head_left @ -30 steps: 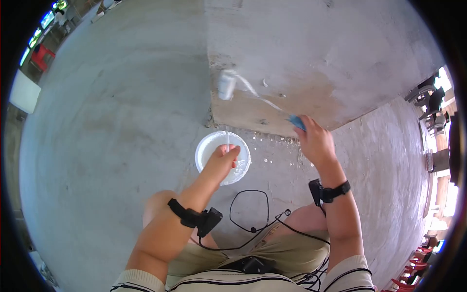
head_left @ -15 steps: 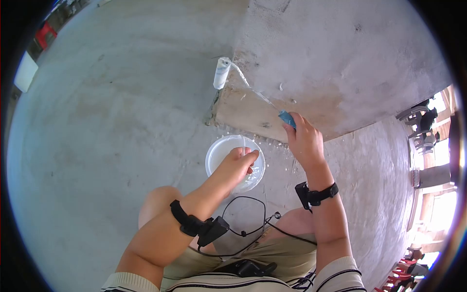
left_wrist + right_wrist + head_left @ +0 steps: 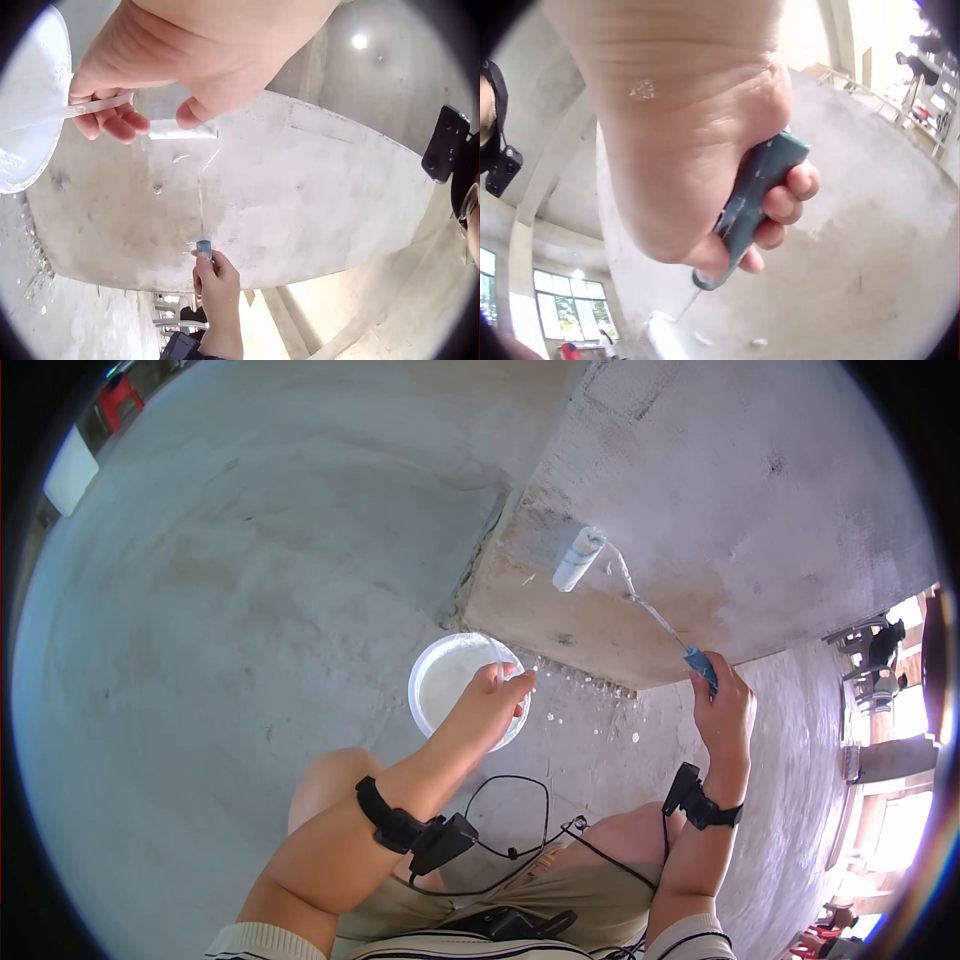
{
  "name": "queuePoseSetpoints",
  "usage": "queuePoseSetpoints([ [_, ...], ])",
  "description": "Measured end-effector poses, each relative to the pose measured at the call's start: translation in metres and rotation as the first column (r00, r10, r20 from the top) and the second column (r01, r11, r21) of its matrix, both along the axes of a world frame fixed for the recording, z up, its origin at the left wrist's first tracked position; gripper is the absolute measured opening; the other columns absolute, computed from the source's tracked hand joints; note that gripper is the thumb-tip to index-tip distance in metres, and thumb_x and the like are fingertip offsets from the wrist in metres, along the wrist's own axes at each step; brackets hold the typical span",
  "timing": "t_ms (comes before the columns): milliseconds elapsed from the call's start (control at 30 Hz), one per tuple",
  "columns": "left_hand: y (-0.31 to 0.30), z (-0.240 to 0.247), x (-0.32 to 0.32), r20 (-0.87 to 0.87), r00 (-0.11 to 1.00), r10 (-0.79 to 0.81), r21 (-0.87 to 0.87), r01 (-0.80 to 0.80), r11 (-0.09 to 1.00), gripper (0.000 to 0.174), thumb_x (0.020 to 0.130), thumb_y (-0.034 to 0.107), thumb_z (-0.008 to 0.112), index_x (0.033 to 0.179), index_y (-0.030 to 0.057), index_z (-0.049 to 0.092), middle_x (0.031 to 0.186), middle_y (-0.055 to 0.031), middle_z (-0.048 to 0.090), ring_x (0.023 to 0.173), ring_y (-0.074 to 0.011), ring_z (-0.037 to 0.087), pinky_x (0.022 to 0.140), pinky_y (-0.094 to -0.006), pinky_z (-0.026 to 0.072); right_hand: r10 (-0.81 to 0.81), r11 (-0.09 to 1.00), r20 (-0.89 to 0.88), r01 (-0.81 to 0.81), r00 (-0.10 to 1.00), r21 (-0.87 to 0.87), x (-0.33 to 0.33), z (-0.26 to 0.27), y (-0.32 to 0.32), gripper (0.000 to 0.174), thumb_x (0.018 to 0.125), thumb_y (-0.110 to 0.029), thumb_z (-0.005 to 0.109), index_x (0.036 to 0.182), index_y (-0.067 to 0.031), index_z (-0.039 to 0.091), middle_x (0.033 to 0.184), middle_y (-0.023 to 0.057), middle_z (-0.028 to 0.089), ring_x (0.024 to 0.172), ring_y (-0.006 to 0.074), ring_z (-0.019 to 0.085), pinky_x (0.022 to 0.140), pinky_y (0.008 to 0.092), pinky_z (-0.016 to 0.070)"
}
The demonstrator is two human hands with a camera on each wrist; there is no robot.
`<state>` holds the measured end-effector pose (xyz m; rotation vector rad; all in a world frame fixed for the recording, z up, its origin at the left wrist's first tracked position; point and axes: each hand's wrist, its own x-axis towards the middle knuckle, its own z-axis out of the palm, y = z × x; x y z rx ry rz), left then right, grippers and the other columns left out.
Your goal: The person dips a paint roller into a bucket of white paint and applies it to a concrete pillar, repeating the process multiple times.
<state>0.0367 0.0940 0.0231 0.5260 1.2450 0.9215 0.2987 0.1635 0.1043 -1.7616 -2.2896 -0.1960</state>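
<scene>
My right hand (image 3: 725, 705) grips the blue handle of a paint roller (image 3: 578, 560). Its white sleeve lies against the wall face (image 3: 770, 530), just right of the corner, and white paint coats its bent metal frame. In the right wrist view, curled fingers wrap the handle (image 3: 761, 195). My left hand (image 3: 490, 710) holds the pale strip handle (image 3: 71, 111) of a white bucket (image 3: 420, 700) at the foot of the wall. White paint shows inside the bucket, and the hand and forearm hide part of its rim.
White drips (image 3: 600, 690) spot the floor along the wall's base. A black cable (image 3: 545, 810) loops between the knees. Chairs (image 3: 870, 660) stand far right, and a red chair (image 3: 118, 400) is at the upper left.
The roller has moved right and down from the corner's edge onto the wall face, with my right hand moving right and lower. My left hand keeps hold of the bucket handle; the head view has shifted.
</scene>
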Motion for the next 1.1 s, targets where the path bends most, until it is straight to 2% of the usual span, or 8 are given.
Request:
queuePoseSetpoints([
  [133,-0.002,-0.005,-0.003,-0.010,1.000,0.022,-0.016,-0.022,1.000,0.050,0.084,0.034,0.054,0.116,-0.0034,0.045,0.084,-0.0026,0.052,0.079,-0.0098,0.050,0.078,-0.0247,0.0417,0.031,0.999,-0.045,-0.030,0.998,0.039,-0.023,-0.030,0.008,0.022,0.079,-0.020,0.060,0.098,-0.0093,0.057,0.083,0.0115,0.062,0.067,0.0301,0.061,0.059,0.0376,0.0480],
  [200,-0.006,-0.003,-0.004,0.061,0.996,0.066,-0.012,-0.065,0.998,0.044,0.084,0.033,0.054,0.112,-0.0009,0.049,0.083,-0.0018,0.051,0.078,-0.0108,0.050,0.078,-0.0254,0.0411,0.145,0.989,-0.088,-0.141,0.986,0.051,-0.038,-0.044,0.012,0.022,0.079,-0.021,0.060,0.098,-0.0092,0.057,0.082,0.0114,0.062,0.068,0.0310,0.060,0.059,0.0377,0.0481],
  [333,-0.005,0.000,-0.001,0.077,0.994,0.079,-0.029,-0.077,0.997,0.033,0.085,0.033,0.054,0.102,0.0041,0.054,0.082,-0.0004,0.050,0.078,-0.0109,0.049,0.078,-0.0260,0.0406,0.153,0.986,-0.098,-0.146,0.983,0.078,-0.038,-0.031,0.011,0.021,0.079,-0.021,0.059,0.097,-0.0088,0.056,0.081,0.0117,0.061,0.069,0.0316,0.060,0.059,0.0377,0.0480],
  [567,-0.008,-0.002,-0.003,0.080,0.996,0.046,-0.014,-0.045,0.999,0.037,0.084,0.035,0.054,0.103,0.0025,0.053,0.083,-0.0004,0.050,0.078,-0.0103,0.049,0.080,-0.0259,0.0413,-0.044,0.999,-0.027,0.044,0.999,-0.005,0.028,0.005,0.007,0.021,0.077,-0.014,0.062,0.096,-0.0077,0.059,0.079,0.0116,0.062,0.063,0.0281,0.061,0.058,0.0332,0.0478],
  [800,-0.009,0.000,-0.001,0.078,0.996,0.035,0.016,-0.037,0.999,0.044,0.085,0.035,0.054,0.110,-0.0009,0.050,0.084,-0.0011,0.050,0.079,-0.0101,0.049,0.081,-0.0259,0.0416,0.006,1.000,-0.183,-0.010,0.983,-0.022,0.019,0.007,0.005,0.019,0.078,-0.014,0.061,0.095,-0.0065,0.059,0.072,0.0131,0.060,0.060,0.0276,0.059,0.056,0.0315,0.0453],
  [867,-0.010,-0.001,-0.001,0.086,0.996,0.034,0.019,-0.036,0.999,0.045,0.085,0.034,0.054,0.112,-0.0014,0.049,0.085,-0.0012,0.050,0.079,-0.0101,0.049,0.081,-0.0260,0.0417,0.014,0.999,-0.227,-0.003,0.974,0.046,0.021,0.010,0.005,0.020,0.078,-0.015,0.061,0.096,-0.0063,0.059,0.070,0.0135,0.059,0.059,0.0281,0.057,0.055,0.0316,0.0442],
  [967,-0.011,-0.003,-0.002,0.078,0.996,0.043,0.005,-0.043,0.999,0.039,0.086,0.032,0.053,0.109,0.0000,0.050,0.084,-0.0010,0.050,0.079,-0.0099,0.048,0.080,-0.0260,0.0419,-0.069,0.997,-0.211,0.074,0.975,0.012,0.028,0.011,0.007,0.021,0.079,-0.016,0.061,0.097,-0.0070,0.059,0.070,0.0133,0.059,0.060,0.0286,0.058,0.056,0.0315,0.0444],
  [1100,-0.011,-0.001,-0.001,0.103,0.992,0.075,0.001,-0.075,0.997,0.029,0.086,0.030,0.054,0.098,0.0035,0.053,0.081,-0.0017,0.052,0.076,-0.0112,0.050,0.078,-0.0268,0.0423,-0.055,0.998,-0.229,0.058,0.972,0.006,0.017,0.000,0.012,0.022,0.079,-0.018,0.061,0.098,-0.0072,0.058,0.072,0.0137,0.060,0.063,0.0296,0.059,0.057,0.0333,0.0453],
])
